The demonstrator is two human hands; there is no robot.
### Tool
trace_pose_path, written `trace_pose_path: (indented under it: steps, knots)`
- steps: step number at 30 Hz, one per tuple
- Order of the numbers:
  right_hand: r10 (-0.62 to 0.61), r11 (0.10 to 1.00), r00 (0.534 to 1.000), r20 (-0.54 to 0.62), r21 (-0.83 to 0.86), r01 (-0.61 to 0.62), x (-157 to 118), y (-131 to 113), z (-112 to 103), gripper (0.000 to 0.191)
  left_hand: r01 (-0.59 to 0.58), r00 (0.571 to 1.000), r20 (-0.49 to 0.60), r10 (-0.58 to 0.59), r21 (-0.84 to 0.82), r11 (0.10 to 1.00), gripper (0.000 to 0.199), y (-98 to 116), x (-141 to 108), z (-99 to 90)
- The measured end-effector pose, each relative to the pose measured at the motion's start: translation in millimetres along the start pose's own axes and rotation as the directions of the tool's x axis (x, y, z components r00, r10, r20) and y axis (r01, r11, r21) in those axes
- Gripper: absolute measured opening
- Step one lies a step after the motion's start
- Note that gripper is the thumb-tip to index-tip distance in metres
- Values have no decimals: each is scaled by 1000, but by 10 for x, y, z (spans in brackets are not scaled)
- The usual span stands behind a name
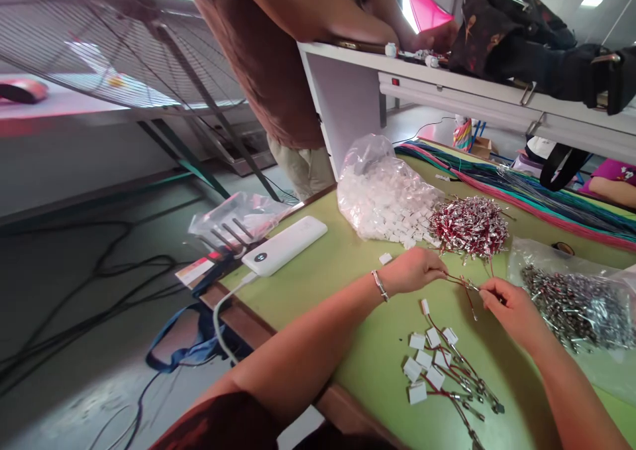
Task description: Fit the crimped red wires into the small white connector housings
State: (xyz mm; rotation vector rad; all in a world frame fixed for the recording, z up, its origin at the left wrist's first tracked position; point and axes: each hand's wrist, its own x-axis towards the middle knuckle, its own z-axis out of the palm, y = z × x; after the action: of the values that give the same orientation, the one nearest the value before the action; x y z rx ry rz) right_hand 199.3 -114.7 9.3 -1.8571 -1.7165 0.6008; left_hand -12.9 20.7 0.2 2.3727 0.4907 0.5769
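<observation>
My left hand (pixel 416 270), with a bracelet at the wrist, pinches a short dark red wire (pixel 454 278) over the green table. My right hand (pixel 514 309) is closed at the wire's other side, by a small metal terminal; exactly what its fingertips grip is too small to make out. One more wire end dangles between the hands. Just beyond them lies a heap of red wires with metal ends (pixel 470 228). Nearer me, several wires with white connectors (pixel 417 392) and metal ends lie in a loose group.
A clear bag of white connectors (pixel 380 195) stands behind my left hand. To the right is a bag of metal terminals (pixel 581 307). A white power bank (pixel 285 244) with a cable lies at the left edge. Long coloured wires (pixel 521 195) run along the back. Another person (pixel 278 72) leans on a white bench.
</observation>
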Motion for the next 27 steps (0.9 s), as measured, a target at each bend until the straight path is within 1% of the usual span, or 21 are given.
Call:
trace_pose_path:
  steps: [2,5,7,9,11,12,13,14,15,16,17,19,20,24,27]
  knots:
    - [-71,989,997,-11,-132,69,-16,-20,-8,22,8,999,35,-7,-7,1000,20,30,-13,49]
    - [-223,935,975,-14,-285,210,-68,-95,110,31,3,998,62,-9,90,996,19,161,-34,215]
    - [-234,921,972,9,-319,225,-100,-123,230,34,-13,997,78,2,138,990,19,247,-36,289]
    - [-206,937,979,-7,-290,195,-108,-114,317,35,-9,996,87,-4,144,990,19,284,-32,249]
    - [-168,966,984,-52,-210,153,-90,-81,332,33,1,994,104,-12,111,994,19,262,-45,76]
    - [-141,978,987,-72,-165,128,-76,-64,316,32,100,994,28,-105,143,985,27,230,-62,-45]
    - [-108,987,990,-93,-130,95,-62,-50,291,29,261,964,-104,-245,199,945,36,186,-87,-174]
    - [-74,992,991,-113,-108,62,-49,-39,263,26,417,902,-232,-364,251,874,40,133,-115,-298]
    - [-46,995,991,-126,-98,34,-39,-32,238,23,514,855,-262,-447,317,797,40,75,-146,-404]
    - [-27,996,991,-130,-93,15,-32,-29,221,21,569,821,-220,-528,409,714,37,16,-173,-483]
    - [-13,996,991,-130,-90,1,-27,-29,213,19,576,793,-145,-592,494,651,30,-38,-196,-532]
    - [13,996,993,-119,-82,-23,-24,-33,219,19,561,783,-91,-615,533,634,14,-118,-218,-542]
    - [26,997,993,-118,-75,-35,-24,-37,228,19,545,788,-67,-612,538,643,12,-139,-219,-516]
    - [54,998,990,-131,-7,-56,-22,-55,263,21,509,806,-24,-592,540,671,22,-139,-171,-382]
    - [72,993,991,-116,103,-60,-16,-68,276,24,506,816,-41,-577,532,679,24,-111,-121,-362]
